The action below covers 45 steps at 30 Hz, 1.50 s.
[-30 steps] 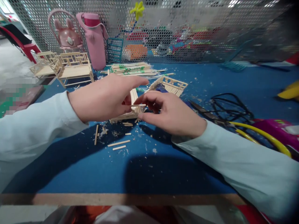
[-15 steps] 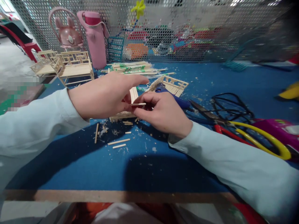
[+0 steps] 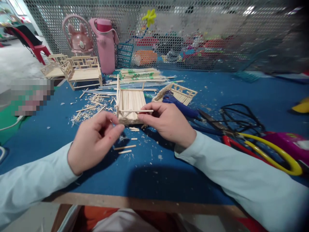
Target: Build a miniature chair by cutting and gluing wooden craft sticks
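Just left of centre, a small piece of furniture [image 3: 131, 100] built from thin wooden sticks stands on the blue tabletop, with a slatted seat and upright posts. My right hand [image 3: 170, 124] is at its right front corner, thumb and fingers closed on a thin wooden stick [image 3: 135, 111] that lies level across the front. Close to the left front corner is my left hand [image 3: 96, 140], its fingers curled and thumb tip near the index fingertip; anything between them is too small to make out. Short cut sticks [image 3: 125, 147] and shavings lie in front of the piece.
Behind my right hand are another stick frame [image 3: 182, 91] and a blue-handled tool [image 3: 181, 106]. Scissors [image 3: 272, 151] and a black cord [image 3: 241, 114] lie to the right. Finished stick chairs [image 3: 84, 74], a pink bottle [image 3: 106, 48] and wrapped chopsticks [image 3: 140, 74] stand or lie farther back.
My left hand has drawn back from the stick, down and to the left, uncovering the seat and posts. My right hand stays almost in place with the stick. The view has shifted slightly.
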Tool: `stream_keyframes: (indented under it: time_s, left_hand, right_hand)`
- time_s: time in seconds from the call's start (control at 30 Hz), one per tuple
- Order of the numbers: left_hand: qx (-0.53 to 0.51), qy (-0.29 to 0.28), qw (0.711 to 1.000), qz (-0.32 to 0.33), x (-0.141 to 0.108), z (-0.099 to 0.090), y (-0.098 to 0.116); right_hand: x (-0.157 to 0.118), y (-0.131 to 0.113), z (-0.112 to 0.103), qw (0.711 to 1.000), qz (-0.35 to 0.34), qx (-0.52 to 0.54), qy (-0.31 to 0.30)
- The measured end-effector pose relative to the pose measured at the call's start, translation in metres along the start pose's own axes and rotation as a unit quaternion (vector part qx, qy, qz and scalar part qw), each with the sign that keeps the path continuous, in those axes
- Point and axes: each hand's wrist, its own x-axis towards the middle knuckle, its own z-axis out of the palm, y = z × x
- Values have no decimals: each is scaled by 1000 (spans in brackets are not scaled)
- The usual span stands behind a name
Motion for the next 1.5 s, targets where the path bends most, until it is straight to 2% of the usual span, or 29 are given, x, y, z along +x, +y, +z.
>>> stream_keyframes:
  time_s: [0.1, 0.17, 0.23, 0.3, 0.37, 0.43, 0.47, 0.5, 0.53, 0.57, 0.67, 0.8, 0.93, 1.07, 1.2, 1.33, 1.43, 1.5]
  left_hand:
    - [-38, -107, 992, -61, -4, 13, 8]
    - [-58, -128, 986, -93, -2, 20, 14]
    - [-66, -138, 984, -96, -1, 24, 18]
    - [-35, -122, 991, -51, -1, 23, 18]
    - [40, -46, 998, 32, 1, 16, 15]
    - [137, 58, 980, 129, 8, 5, 11]
    - [183, 81, 963, 180, 14, 0, 10]
    - [222, 76, 945, 228, 22, -5, 9]
    - [247, 47, 935, 249, 31, -10, 9]
    - [276, -9, 927, 253, 40, -13, 9]
    - [299, -110, 915, 248, 65, -15, 12]
    - [287, -169, 916, 225, 80, -11, 17]
    - [279, -183, 919, 209, 80, -6, 21]
    - [272, -168, 924, 209, 78, -3, 21]
    - [271, -179, 918, 227, 81, -5, 22]
    - [288, -192, 907, 240, 82, -5, 24]
    - [304, -180, 903, 245, 80, -4, 25]
    - [302, -165, 910, 233, 77, -3, 26]
  right_hand:
    - [-1, 3, 1, 1000, 4, 12, 3]
    - [-1, 4, 0, 1000, 5, 11, 2]
    - [-2, 5, 0, 1000, 2, 8, 1]
    - [-2, 5, 0, 1000, 0, 15, 2]
    - [-2, 5, 0, 1000, 1, 25, -2]
    - [-1, 6, 0, 1000, 1, 27, -12]
    - [-1, 6, 0, 1000, -3, 27, -16]
    - [0, 6, 1, 999, -7, 28, -18]
    - [0, 7, 1, 999, -12, 29, -19]
    - [0, 7, 1, 999, -16, 31, -19]
    - [0, 7, 1, 999, -21, 32, -26]
    - [0, 5, 1, 999, -20, 39, -32]
    - [-1, 3, 1, 998, -29, 41, -32]
    - [-1, 4, 1, 999, -35, 16, -32]
    - [-2, 9, -2, 997, -45, 41, -47]
    - [-1, 12, -3, 998, -52, 35, -30]
    - [-2, 12, -3, 998, -47, 22, -28]
    - [-2, 11, -2, 998, -43, 18, -36]
